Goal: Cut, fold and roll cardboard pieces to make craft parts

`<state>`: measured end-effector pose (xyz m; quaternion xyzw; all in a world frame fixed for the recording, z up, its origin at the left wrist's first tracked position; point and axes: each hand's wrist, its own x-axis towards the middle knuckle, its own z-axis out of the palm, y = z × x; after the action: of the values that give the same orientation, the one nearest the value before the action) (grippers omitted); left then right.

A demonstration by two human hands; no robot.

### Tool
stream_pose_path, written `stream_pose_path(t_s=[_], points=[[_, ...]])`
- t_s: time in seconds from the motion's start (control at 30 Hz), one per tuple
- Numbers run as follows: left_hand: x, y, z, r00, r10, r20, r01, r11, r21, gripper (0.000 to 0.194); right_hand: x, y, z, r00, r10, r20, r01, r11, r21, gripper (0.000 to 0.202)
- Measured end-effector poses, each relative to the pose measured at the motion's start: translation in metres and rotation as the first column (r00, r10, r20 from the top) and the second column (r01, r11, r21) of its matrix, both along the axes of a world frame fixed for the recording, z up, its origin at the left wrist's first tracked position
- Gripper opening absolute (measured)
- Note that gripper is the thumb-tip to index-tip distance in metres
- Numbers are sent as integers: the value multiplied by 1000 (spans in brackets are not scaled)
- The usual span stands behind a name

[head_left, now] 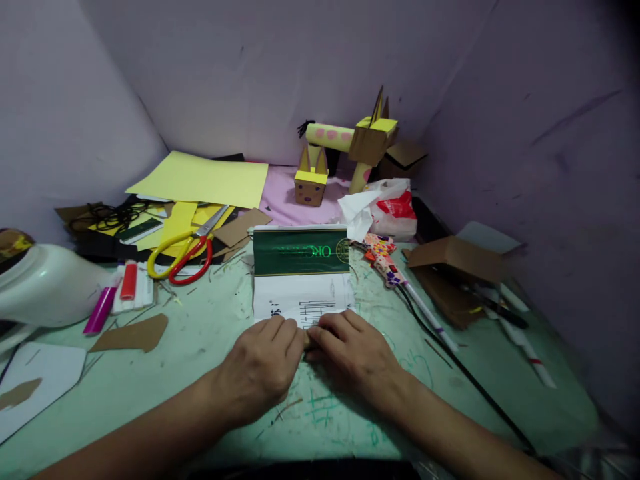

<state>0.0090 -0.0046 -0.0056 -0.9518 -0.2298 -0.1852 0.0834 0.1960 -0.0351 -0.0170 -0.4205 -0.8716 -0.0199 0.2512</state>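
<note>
A white sheet with a dark green band point(301, 252) lies at the middle of the table, its near edge under my fingers. My left hand point(267, 357) is closed, its fingers curled at the sheet's near edge. Beside it, my right hand point(353, 353) has its fingers bent together around the end of a small brown piece point(307, 341). That piece sits between the two hands and is mostly hidden, so its shape cannot be made out. What the left fingers grip is also hidden.
Red and yellow scissors point(193, 250) lie by yellow paper point(200, 179) at the back left. A white jug point(55, 283) stands left. Cardboard animal figures point(311, 187) stand behind. A glue gun point(385, 263) with a black cord and an open cardboard box point(457, 260) are at right.
</note>
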Motion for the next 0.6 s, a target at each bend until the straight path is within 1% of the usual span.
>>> stream_pose_path(t_s=[0.07,0.17,0.27,0.37,0.47,0.6], points=[[0,6,1,1000,-3,-3,3,999,-41,25,-1,5,1,999,-4,54,2,1000,23,28],[3,16,5,999,40,24,-38,994,-105,20,-2,15,3,981,-24,194,8,996,84,27],[9,22,9,995,90,42,-84,989,-125,19,-5,23,6,956,-74,285,61,997,56,20],[11,20,9,993,111,43,-104,987,-125,20,-8,22,7,948,-112,298,117,993,3,17],[11,16,6,992,122,30,-117,984,-133,20,-11,17,7,949,-110,296,117,993,-6,19],[10,17,7,988,149,-30,-152,967,-204,16,-12,16,13,943,-121,311,150,986,-71,17]])
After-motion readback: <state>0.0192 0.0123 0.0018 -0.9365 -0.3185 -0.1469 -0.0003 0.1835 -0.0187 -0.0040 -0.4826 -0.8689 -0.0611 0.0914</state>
